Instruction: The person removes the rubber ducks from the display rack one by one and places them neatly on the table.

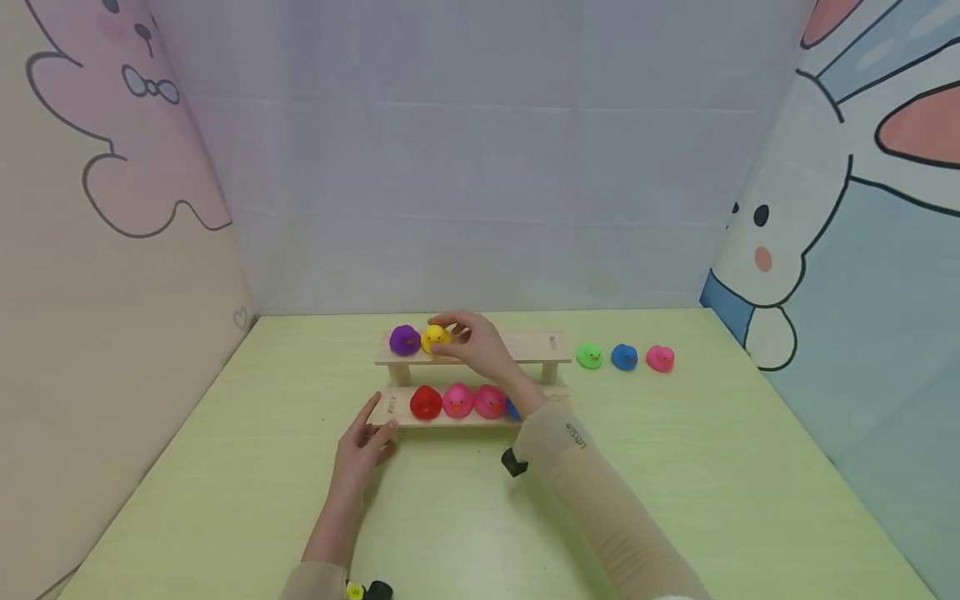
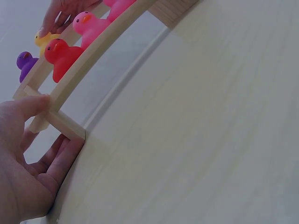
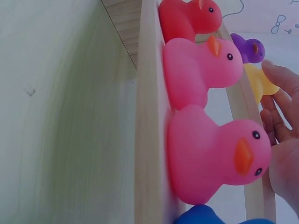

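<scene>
A two-step wooden rack [image 1: 480, 348] stands on the table with rubber ducks along both steps. My right hand [image 1: 480, 342] reaches over the lower step and pinches a yellow duck [image 1: 434, 337] on the upper one. Directly left of it sits a purple duck [image 1: 405, 340]. On the lower step are a red duck [image 1: 426, 402], two pink ducks [image 3: 210, 154] and a blue duck [image 3: 201, 215], partly hidden by my right arm in the head view. My left hand [image 2: 28, 158] holds the rack's left end, thumb on the board and fingers around the leg below.
Right of the rack, a green duck [image 1: 589, 356], another blue duck [image 1: 624, 357] and another pink duck [image 1: 661, 358] stand in a row on the pale green table [image 1: 712, 467]. A pale curtain [image 1: 480, 167] hangs behind, with cartoon-printed panels at both sides.
</scene>
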Action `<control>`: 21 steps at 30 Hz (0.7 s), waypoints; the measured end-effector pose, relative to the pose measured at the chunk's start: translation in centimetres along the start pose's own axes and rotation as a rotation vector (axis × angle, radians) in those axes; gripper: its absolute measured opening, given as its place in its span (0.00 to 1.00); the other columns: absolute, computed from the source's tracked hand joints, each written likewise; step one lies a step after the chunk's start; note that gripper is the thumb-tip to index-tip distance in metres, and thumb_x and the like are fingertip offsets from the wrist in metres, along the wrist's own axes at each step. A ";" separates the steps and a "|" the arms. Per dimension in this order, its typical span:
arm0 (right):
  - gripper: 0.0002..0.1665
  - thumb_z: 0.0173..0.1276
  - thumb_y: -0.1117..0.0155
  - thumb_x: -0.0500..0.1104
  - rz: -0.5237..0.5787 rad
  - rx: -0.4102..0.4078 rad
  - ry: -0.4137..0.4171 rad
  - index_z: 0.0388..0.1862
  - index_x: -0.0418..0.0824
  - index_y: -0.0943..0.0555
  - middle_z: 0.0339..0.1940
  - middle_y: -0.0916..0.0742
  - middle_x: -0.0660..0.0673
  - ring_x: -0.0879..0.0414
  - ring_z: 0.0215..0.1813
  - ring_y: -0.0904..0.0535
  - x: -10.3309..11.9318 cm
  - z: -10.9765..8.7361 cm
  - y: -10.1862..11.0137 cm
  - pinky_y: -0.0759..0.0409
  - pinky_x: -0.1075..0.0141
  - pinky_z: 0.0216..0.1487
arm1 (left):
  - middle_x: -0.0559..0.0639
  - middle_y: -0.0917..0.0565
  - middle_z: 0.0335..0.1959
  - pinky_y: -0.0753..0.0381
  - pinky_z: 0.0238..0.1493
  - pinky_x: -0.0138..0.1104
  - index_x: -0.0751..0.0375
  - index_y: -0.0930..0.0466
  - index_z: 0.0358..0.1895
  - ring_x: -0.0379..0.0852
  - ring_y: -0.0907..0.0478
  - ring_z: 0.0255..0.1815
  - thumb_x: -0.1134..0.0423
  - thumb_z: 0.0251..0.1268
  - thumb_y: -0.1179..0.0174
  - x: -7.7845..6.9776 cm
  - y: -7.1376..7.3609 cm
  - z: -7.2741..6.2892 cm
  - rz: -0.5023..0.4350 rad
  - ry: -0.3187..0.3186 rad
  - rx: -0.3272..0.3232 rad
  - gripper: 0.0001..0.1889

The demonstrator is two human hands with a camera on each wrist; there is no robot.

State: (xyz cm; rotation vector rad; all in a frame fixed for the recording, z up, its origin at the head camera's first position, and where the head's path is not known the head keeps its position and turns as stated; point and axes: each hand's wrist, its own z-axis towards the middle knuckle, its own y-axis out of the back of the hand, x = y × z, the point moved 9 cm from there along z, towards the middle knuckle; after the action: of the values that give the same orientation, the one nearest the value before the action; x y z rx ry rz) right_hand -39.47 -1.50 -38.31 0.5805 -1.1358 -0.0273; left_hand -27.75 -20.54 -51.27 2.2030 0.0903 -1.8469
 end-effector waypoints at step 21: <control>0.22 0.64 0.28 0.46 0.020 0.001 -0.011 0.58 0.51 0.18 0.56 0.15 0.50 0.53 0.54 0.25 0.0 0.0 0.0 0.21 0.63 0.58 | 0.46 0.25 0.42 0.14 0.51 0.28 0.31 0.40 0.75 0.41 0.24 0.45 0.54 0.70 0.39 -0.1 0.0 0.0 -0.005 0.011 0.001 0.33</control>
State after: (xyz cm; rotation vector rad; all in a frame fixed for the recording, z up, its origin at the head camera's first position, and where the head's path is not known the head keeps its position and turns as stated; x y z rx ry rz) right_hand -39.42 -1.47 -38.28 0.5701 -1.1522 -0.0124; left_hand -27.75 -20.52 -51.18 2.2163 0.0977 -1.8378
